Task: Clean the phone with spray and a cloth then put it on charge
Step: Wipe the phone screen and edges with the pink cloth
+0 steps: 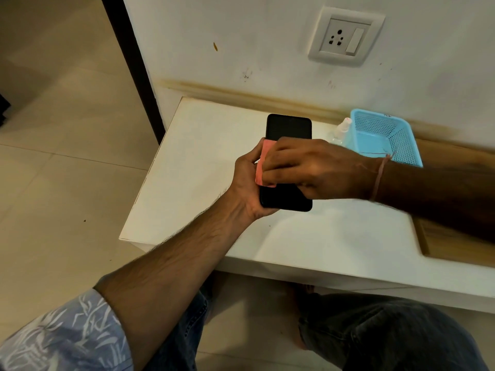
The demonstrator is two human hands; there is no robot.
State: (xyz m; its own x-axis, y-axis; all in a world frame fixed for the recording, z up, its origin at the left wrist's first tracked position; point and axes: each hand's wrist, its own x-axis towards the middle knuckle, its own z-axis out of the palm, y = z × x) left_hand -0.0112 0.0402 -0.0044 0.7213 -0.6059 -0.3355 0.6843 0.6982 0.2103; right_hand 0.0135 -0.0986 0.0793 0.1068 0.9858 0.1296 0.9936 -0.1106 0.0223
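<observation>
A black phone point(289, 129) is held screen up above the white table point(203, 156). My left hand point(247, 183) grips its lower left edge from underneath. My right hand point(308, 167) lies across the middle of the screen and presses a folded pink cloth point(263, 164) against it, fingers curled over the cloth. A small clear spray bottle point(342, 129) with a white cap stands on the table behind my right hand, next to the basket. The middle of the phone is hidden by my right hand.
A light blue mesh basket point(388, 137) sits at the back right of the table. A wall socket with a switch point(345, 36) is on the white wall above. A wooden surface point(455, 245) adjoins the table on the right. Tiled floor lies to the left.
</observation>
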